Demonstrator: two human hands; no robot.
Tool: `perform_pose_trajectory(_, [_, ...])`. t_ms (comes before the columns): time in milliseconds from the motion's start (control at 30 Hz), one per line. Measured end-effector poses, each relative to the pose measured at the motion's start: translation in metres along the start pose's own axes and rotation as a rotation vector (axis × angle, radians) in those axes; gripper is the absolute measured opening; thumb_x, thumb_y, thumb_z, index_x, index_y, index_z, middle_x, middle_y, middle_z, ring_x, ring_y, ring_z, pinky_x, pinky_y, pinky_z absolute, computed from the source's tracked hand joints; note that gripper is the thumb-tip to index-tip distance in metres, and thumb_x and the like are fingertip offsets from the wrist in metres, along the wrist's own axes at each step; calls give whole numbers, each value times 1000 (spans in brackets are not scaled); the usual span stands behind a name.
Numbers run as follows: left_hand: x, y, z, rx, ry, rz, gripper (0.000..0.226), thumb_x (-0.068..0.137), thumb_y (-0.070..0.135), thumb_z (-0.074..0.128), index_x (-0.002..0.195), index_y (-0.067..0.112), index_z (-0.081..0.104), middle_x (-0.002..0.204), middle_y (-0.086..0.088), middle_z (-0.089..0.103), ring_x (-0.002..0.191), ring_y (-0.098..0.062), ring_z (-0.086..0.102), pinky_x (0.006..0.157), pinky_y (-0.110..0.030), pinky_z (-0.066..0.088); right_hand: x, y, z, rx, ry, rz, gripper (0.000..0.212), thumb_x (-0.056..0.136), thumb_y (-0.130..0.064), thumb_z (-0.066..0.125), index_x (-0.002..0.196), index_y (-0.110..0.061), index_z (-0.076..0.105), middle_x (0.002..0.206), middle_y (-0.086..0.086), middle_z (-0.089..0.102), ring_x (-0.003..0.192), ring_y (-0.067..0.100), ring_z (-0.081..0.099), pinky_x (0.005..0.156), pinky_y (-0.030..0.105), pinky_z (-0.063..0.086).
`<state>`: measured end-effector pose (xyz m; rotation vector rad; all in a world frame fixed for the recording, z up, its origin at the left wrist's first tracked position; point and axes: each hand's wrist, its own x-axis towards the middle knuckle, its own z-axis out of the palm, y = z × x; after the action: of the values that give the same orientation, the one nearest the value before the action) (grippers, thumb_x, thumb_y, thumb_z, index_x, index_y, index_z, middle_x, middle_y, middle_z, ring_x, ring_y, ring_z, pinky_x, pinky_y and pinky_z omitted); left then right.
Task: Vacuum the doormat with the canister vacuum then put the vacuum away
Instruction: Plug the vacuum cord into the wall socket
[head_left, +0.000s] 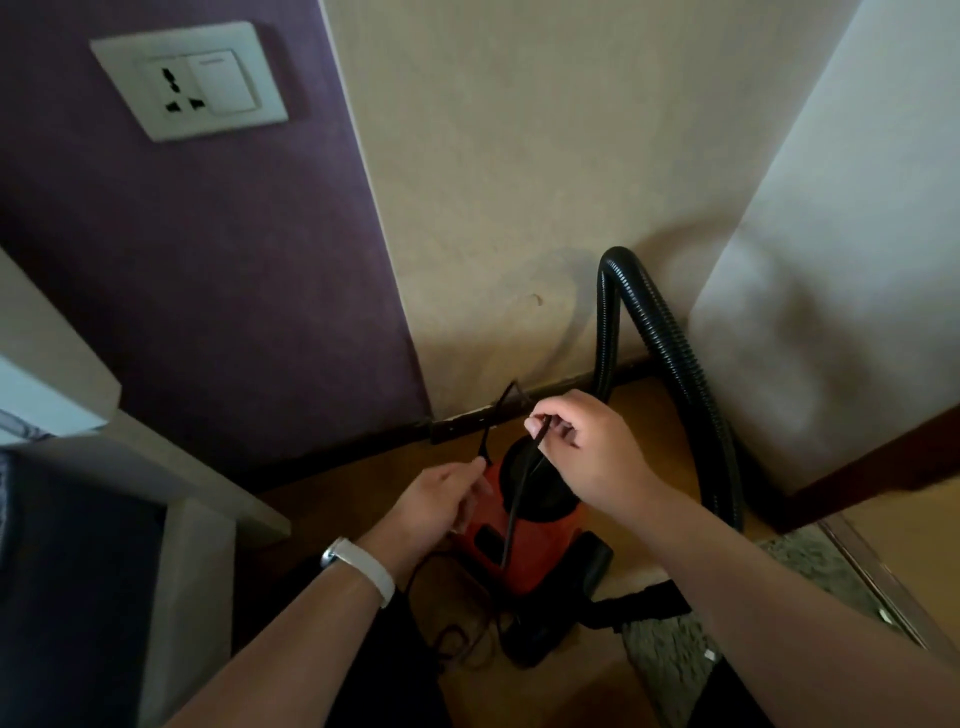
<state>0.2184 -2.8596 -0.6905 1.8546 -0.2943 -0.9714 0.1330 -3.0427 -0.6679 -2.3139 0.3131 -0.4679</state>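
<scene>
Beside the purple wall, a red vacuum sits on wooden floor.

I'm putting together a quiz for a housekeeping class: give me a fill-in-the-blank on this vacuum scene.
1. The left hand and the right hand both pinch the black ____ above the canister vacuum.
2. The wall socket has ____ plugged into it.
3. The white wristband sits on the ____ wrist.
4. The ribbed hose arches up against the ____.

Missing words: cord; nothing; left; wall.
</scene>
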Motion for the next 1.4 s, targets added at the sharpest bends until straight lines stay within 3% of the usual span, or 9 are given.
perform_pose_trajectory(200, [44, 48, 20, -494, 12, -153, 73, 90, 65, 53, 117, -2, 63, 93, -19, 61, 83, -32, 58, 82, -39, 49, -9, -26, -14, 26, -102, -115, 10, 92, -22, 70, 100, -16, 71, 95, -4, 60, 82, 7, 58, 71, 17, 48])
perform_pose_trajectory(300, [53, 73, 25, -668, 92, -135, 44, 101, 44, 51, 92, 3, 62, 67, -8, 52, 58, -22, 48, 63, -30, 44, -17, -27, -19, 21, -179, -128, 13, 91, -16, 69, 103, -17, 71, 98, -13, 59, 89, -2, 56, 77, 8, 41])
perform_pose_trajectory(433, [46, 80, 32, -449, 135, 55, 32, 106, 29, 45, 81, 12, 57, 56, 0, 46, 40, -11, 31, 37, -20, 25, -27, -23, -23, 193, -294, 132, 37, 86, 2, 54, 96, -31, 64, 96, -18, 63, 93, -1, 60, 80, 17, 49])
perform_pose_trajectory(533, [30, 76, 33, -413, 113, 139, 26, 105, 24, 47, 86, 10, 59, 62, -1, 50, 43, -10, 33, 40, -18, 28, -28, -27, -18, 429, -324, 378, 25, 85, -3, 53, 96, -26, 56, 89, 0, 70, 84, 15, 66, 80, 38, 54])
perform_pose_trajectory(667, [12, 76, 28, -389, 75, 203, 18, 103, 15, 50, 95, 5, 63, 69, -8, 54, 46, -11, 40, 43, -17, 35, -22, -37, -11, 626, -257, 536, 9, 101, -28, 50, 106, -21, 53, 67, 7, 63, 61, 20, 58, 64, 37, 50])
perform_pose_trajectory(833, [7, 86, 18, -354, 144, 246, 10, 101, 12, 55, 99, 5, 62, 69, -6, 59, 48, -11, 50, 47, -20, 43, -16, -42, -2, 507, -225, 458, 36, 105, -36, 44, 73, -19, 49, 51, -9, 40, 43, 6, 35, 49, 27, 29])
perform_pose_trajectory(1033, [31, 107, -30, -528, 471, 142, 30, 104, 33, 46, 86, 14, 60, 60, 0, 53, 43, -12, 45, 44, -26, 31, -21, -36, -16, 340, -253, 359, 34, 104, -35, 47, 80, -14, 57, 56, -9, 44, 46, 2, 40, 49, 15, 29])
perform_pose_trajectory(1233, [32, 90, -37, -302, 402, -51, 23, 97, 32, 58, 86, 13, 59, 56, -3, 59, 47, -15, 53, 44, -25, 35, -18, -42, -20, 236, -324, 247, 32, 102, -33, 51, 79, -13, 58, 63, -1, 49, 51, 4, 44, 52, 15, 34])
perform_pose_trajectory(1400, [32, 63, -26, -422, 432, -60, 10, 98, 16, 56, 101, 6, 60, 71, -5, 63, 59, -15, 58, 49, -25, 44, -20, -43, -14, 188, -398, 211, 30, 99, -33, 57, 73, -20, 55, 60, -4, 50, 49, 4, 44, 50, 16, 34])
